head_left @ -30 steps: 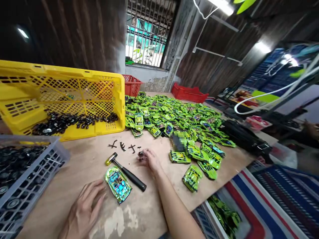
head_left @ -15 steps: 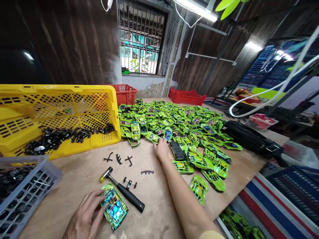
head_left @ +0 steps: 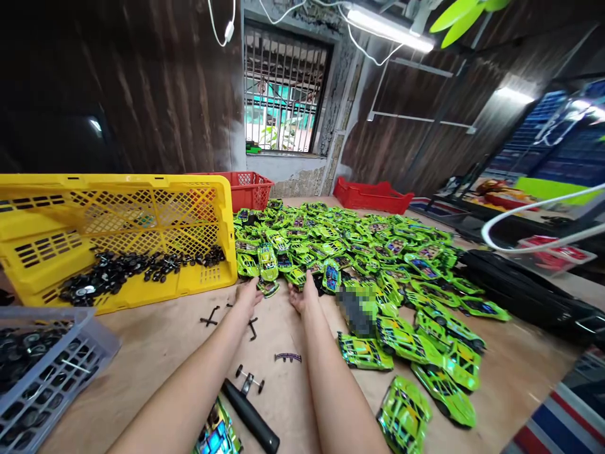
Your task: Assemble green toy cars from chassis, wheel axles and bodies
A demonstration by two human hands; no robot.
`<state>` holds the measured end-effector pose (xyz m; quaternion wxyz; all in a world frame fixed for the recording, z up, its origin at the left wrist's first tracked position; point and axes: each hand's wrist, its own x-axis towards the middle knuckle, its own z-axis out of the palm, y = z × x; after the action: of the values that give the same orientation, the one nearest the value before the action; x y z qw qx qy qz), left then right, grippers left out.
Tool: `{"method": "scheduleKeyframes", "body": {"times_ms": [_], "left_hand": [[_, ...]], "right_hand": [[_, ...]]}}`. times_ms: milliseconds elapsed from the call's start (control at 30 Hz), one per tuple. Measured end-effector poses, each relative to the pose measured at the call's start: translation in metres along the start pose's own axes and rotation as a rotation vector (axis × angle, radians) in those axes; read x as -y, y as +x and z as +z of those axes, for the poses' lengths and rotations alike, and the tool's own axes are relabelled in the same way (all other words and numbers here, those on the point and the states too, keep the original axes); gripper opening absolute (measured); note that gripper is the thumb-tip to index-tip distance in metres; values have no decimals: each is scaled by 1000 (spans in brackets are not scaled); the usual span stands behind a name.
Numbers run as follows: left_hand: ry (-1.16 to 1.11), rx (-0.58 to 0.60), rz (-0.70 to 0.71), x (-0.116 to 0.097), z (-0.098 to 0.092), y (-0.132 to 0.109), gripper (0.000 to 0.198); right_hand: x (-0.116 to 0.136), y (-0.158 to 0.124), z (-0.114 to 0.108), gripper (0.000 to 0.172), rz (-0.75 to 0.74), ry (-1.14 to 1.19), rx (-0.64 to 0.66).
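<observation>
Both my arms reach forward to the near edge of a big pile of green toy cars [head_left: 359, 252] on the plywood table [head_left: 155, 347]. My left hand [head_left: 247, 294] has its fingers bent onto a small green car [head_left: 268, 287] at the pile's edge. My right hand [head_left: 303, 293] rests just right of it, its fingers hidden among the cars. Behind my arms lie a black-handled hammer [head_left: 250, 419], a shiny multicoloured car [head_left: 217, 438] and a wheel axle [head_left: 249, 378].
A tilted yellow crate [head_left: 118, 208] with black wheels [head_left: 137, 271] stands on the left, and a grey basket [head_left: 57, 372] of wheels in front of it. Small black parts [head_left: 210, 316] lie loose. Two red baskets [head_left: 373, 195] stand at the back, a black bag [head_left: 520, 296] on the right.
My left hand let go of the shiny car and reached forward to the pile beside my right hand. The view tilted up, so hammer and shiny car now sit at the bottom edge.
</observation>
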<state>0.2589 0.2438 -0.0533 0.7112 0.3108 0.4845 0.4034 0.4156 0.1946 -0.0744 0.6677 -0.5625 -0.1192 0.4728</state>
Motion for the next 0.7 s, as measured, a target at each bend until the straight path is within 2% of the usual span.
{"method": "scheduleKeyframes", "body": {"times_ms": [100, 233, 367, 467, 533, 600, 700], "left_hand": [[-31, -15, -68, 4, 12, 18, 28], [-17, 21, -57, -6, 23, 38, 33], [95, 110, 83, -31, 42, 56, 28], [257, 173, 193, -43, 58, 62, 26], [392, 171, 271, -45, 65, 62, 25], [529, 158, 366, -44, 68, 62, 26], [738, 178, 489, -43, 61, 64, 26]], "right_hand": [[7, 5, 7, 60, 33, 22, 114], [21, 17, 22, 59, 39, 112, 230], [40, 38, 30, 60, -19, 207, 298], [53, 54, 22, 59, -90, 259, 296], [61, 64, 13, 56, -149, 269, 275], [64, 74, 5, 49, -213, 244, 252], [56, 82, 0, 34, -294, 93, 232]]}}
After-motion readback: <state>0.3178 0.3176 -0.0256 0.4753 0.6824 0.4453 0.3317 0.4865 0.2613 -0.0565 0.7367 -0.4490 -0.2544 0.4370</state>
